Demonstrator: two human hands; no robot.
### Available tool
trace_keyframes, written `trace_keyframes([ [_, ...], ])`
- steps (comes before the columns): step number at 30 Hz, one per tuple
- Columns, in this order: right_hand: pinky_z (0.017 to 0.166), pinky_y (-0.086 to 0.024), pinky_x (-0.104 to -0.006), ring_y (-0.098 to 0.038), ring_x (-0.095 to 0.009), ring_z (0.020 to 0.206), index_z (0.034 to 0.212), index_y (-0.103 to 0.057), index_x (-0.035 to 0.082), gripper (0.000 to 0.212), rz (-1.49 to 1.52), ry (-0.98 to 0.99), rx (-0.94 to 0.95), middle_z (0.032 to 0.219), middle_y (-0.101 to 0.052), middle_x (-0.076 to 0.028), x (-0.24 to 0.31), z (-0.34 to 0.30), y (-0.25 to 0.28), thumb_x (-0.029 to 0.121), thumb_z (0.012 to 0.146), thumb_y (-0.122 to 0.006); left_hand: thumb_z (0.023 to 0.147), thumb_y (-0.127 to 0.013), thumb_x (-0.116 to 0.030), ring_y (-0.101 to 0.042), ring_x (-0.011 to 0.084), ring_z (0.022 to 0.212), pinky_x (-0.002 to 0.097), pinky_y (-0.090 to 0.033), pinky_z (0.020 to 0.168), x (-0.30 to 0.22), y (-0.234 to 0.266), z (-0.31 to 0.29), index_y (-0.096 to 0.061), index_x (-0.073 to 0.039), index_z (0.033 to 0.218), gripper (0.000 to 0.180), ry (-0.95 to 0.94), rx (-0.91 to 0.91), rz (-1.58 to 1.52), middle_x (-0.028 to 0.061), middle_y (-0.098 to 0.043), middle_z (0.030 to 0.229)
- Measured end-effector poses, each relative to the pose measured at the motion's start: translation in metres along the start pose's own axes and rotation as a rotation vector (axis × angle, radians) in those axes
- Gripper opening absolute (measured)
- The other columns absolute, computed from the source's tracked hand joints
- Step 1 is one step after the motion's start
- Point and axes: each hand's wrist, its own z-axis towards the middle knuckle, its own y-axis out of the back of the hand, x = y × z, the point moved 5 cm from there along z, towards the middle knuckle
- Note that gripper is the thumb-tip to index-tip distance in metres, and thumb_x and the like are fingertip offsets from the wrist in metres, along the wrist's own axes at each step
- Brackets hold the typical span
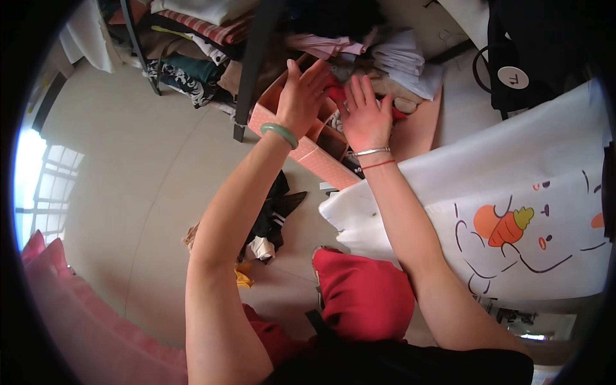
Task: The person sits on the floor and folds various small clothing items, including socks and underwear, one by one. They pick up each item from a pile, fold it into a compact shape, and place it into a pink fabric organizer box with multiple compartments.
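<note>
Both my hands are stretched out over a pink storage box (pixel 321 163) with dotted sides and several compartments. My left hand (pixel 300 93), a green bangle at its wrist, has its fingers extended and holds nothing. My right hand (pixel 367 119), with a silver bracelet and a red string, is turned palm up, its fingers apart and bare. Small folded cloth items (pixel 333 120) lie in the box, partly hidden behind my hands. Something red (pixel 336 94) shows between my hands; its kind I cannot make out.
Folded clothes (pixel 192 70) fill a dark-framed rack at the far left. White folded cloth (pixel 399 61) lies behind the box. A white cover (pixel 532 192) with a carrot print spreads at right. Dark small garments (pixel 273 218) lie on the floor; pink fabric (pixel 83 314) hangs at lower left.
</note>
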Motion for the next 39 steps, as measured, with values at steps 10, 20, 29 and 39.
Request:
trace_keyframes([
  [10,0.113,-0.022,-0.0447,-0.025,-0.023,0.138,0.145,-0.031,0.014,0.068,0.158,-0.221,0.175,0.15,-0.03,-0.006,-0.036,-0.072,-0.056,0.06,0.094,-0.029,0.097,-0.029,-0.056,-0.039,0.0264,0.13,0.0388,-0.027,0.112,-0.049,0.004,-0.099,-0.042,-0.002,0.137,0.069,0.094,0.011,-0.09,0.0127,-0.043,0.141],
  [20,0.11,-0.028,-0.0457,-0.034,-0.026,0.134,0.141,-0.036,0.011,0.065,0.285,-0.672,0.197,0.145,-0.037,-0.009,-0.118,-0.139,-0.063,0.057,0.095,-0.031,0.097,-0.026,-0.055,-0.033,0.0223,0.135,0.0365,-0.027,0.111,-0.067,0.053,-0.237,-0.036,0.0,0.14,0.07,0.172,-0.247,0.022,0.0106,-0.037,0.145],
  [29,0.109,-0.026,-0.045,-0.034,-0.026,0.134,0.141,-0.036,0.01,0.068,0.198,-0.948,0.169,0.147,-0.036,-0.01,-0.197,-0.178,-0.04,0.059,0.094,-0.033,0.099,-0.029,-0.049,-0.036,0.0214,0.134,0.0357,-0.028,0.111,-0.025,0.106,-0.332,-0.036,-0.002,0.14,0.063,0.121,-0.501,-0.196,0.0118,-0.04,0.144],
  [39,0.108,-0.026,-0.0449,-0.035,-0.025,0.134,0.141,-0.039,0.012,0.066,0.079,-1.087,0.14,0.146,-0.038,-0.007,-0.251,-0.197,-0.006,0.059,0.095,-0.034,0.099,-0.033,-0.049,-0.034,0.0221,0.135,0.0372,-0.027,0.111,0.007,0.136,-0.377,-0.036,-0.003,0.141,0.063,0.14,-0.658,-0.264,0.0109,-0.038,0.145],
])
